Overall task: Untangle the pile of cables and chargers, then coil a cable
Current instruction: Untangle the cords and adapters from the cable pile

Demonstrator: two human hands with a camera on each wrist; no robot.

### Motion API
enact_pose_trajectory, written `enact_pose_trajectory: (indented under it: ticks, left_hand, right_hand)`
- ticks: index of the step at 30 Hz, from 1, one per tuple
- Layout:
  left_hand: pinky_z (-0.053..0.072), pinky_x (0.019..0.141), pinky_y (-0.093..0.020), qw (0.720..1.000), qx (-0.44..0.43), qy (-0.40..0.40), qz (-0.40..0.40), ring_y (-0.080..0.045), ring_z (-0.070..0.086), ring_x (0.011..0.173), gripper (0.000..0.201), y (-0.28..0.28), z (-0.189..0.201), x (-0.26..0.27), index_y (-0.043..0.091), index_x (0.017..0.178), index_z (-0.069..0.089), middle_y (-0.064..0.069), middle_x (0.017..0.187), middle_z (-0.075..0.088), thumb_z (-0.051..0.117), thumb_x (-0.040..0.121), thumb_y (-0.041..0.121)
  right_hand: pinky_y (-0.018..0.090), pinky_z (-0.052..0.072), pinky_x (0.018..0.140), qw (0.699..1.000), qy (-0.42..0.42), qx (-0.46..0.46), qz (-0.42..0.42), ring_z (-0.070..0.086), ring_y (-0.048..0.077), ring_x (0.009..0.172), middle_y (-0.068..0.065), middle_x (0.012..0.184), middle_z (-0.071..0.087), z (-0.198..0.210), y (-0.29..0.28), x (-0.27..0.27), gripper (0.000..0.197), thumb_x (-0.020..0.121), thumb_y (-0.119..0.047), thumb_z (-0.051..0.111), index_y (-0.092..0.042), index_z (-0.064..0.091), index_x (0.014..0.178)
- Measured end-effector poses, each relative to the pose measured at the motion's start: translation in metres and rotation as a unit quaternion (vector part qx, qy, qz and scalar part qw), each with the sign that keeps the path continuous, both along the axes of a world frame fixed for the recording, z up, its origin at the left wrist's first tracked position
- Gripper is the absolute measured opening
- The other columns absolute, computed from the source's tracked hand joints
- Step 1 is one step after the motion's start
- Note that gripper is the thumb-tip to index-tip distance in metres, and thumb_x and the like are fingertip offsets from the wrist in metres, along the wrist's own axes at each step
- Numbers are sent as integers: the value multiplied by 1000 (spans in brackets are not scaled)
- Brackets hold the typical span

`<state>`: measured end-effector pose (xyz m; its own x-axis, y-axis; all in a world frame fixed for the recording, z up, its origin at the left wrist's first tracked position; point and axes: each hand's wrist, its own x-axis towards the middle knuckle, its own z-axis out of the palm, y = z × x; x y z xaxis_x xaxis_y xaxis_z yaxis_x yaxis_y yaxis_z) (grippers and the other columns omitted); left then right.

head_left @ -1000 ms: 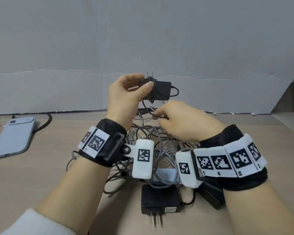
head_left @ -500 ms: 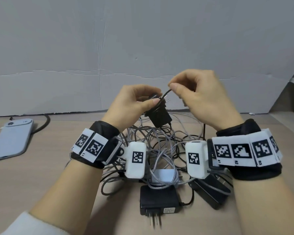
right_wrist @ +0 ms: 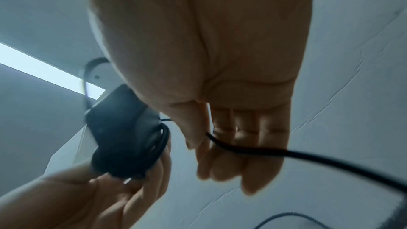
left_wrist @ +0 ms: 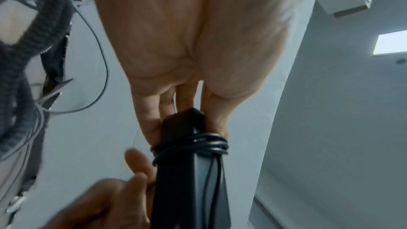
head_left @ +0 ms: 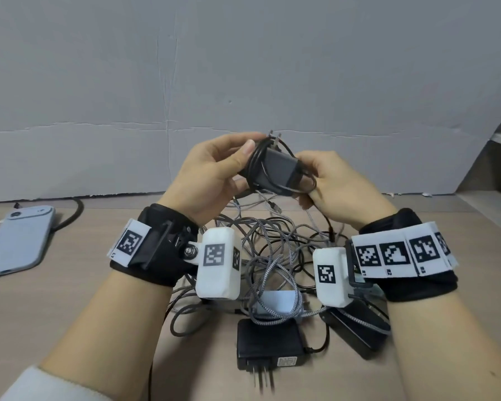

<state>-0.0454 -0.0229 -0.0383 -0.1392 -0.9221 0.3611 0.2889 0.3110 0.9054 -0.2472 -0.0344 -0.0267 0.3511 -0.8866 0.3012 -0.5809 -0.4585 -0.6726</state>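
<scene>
Cord being wound round a charger

The black charger (head_left: 275,169) is gripped by the left hand (head_left: 211,178); its cord (right_wrist: 253,151), pinched by the right hand (head_left: 339,189) at 3 o'clock, is likely to need another taut turn.

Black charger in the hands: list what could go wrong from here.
1. The black cable runs from the right hand down toward the tangled pile; further wrapping may drag the pile.
2. The left hand grips the black charger by one end only, so the wraps may slip off.

black charger (head_left: 275,170) | cable-wrapped, lifted | tangled pile (head_left: 272,256) | on table
</scene>
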Motion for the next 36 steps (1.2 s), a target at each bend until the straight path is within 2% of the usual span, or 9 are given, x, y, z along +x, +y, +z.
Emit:
enact_pose_trajectory:
  ticks: [2, 5, 9, 13, 19, 21, 23, 29, 36]
  left_hand:
    - [61, 82, -43, 999, 9, 42, 6, -22, 67, 98, 18, -1, 1, -1, 2, 111, 66, -12, 106, 71, 54, 98, 7]
    - [59, 84, -39, 996, 20, 79, 34, -25, 66, 98, 18, -3, 0, -4, 1, 112, 65, -14, 106, 70, 56, 98, 7]
    - [58, 92, -44, 991, 21, 92, 89, -24, 68, 95, 17, -4, -1, -5, 0, 112, 66, -12, 101, 73, 61, 97, 9]
    - [59, 90, -44, 986, 25, 99, 131, -21, 70, 85, 11, -3, -3, -11, 1, 104, 66, -8, 90, 75, 65, 96, 9]
    - [59, 90, -48, 980, -7, 37, 196, -29, 72, 97, 24, -2, -6, -16, 2, 107, 67, -17, 105, 73, 77, 88, 13]
    - [61, 86, -45, 970, -42, -25, 237, -27, 72, 96, 27, -3, -7, -15, 5, 105, 67, -16, 105, 73, 81, 84, 15]
    - [61, 86, -39, 959, -67, -88, 261, -22, 72, 95, 28, -5, -9, -14, 6, 106, 68, -11, 102, 74, 82, 82, 12]
    - [60, 82, -37, 954, -71, -208, 204, -13, 74, 88, 18, -5, -7, -5, 10, 106, 75, -2, 95, 78, 74, 91, 19]
    - [61, 84, -41, 960, -75, -200, 180, -26, 74, 93, 20, 3, -2, -6, 12, 112, 74, -2, 99, 78, 66, 97, 22]
  right_hand:
    - [19, 48, 54, 999, 38, 21, 10, 59, 9, 53, -3, 63, 66, -4, 3, 6, 23, 103, -11, 46, -18, 60, 86]
    - [36, 55, 65, 995, 64, 77, 30, 62, 16, 56, -1, 66, 65, -9, 7, 17, 14, 104, -22, 48, -17, 58, 112]
    - [33, 51, 64, 984, 155, 66, 52, 60, 14, 58, 0, 71, 66, -9, 14, 28, 22, 103, -27, 52, -12, 60, 116]
    - [36, 51, 72, 975, 214, 33, 44, 62, 24, 78, 7, 86, 65, -10, 19, 39, 28, 103, -29, 48, -8, 58, 120]
    - [43, 52, 84, 971, 236, 7, 34, 61, 28, 94, 8, 103, 63, -6, 28, 43, 23, 103, -28, 48, -12, 57, 116]
    - [36, 48, 67, 973, 225, -14, 39, 60, 24, 81, 3, 89, 61, -1, 31, 41, 14, 102, -26, 50, -18, 60, 95]
    - [33, 38, 58, 979, 195, -43, 39, 56, 21, 69, -3, 72, 54, 6, 35, 40, 26, 100, -24, 53, -23, 52, 74]
    - [34, 49, 74, 989, 56, -137, -30, 60, 14, 80, -9, 75, 65, 18, 25, 21, 11, 91, -29, 69, -22, 68, 83]
    - [36, 57, 61, 997, -21, -50, -48, 67, 17, 66, 0, 83, 68, 9, 14, 17, 26, 94, -46, 65, -22, 59, 86]
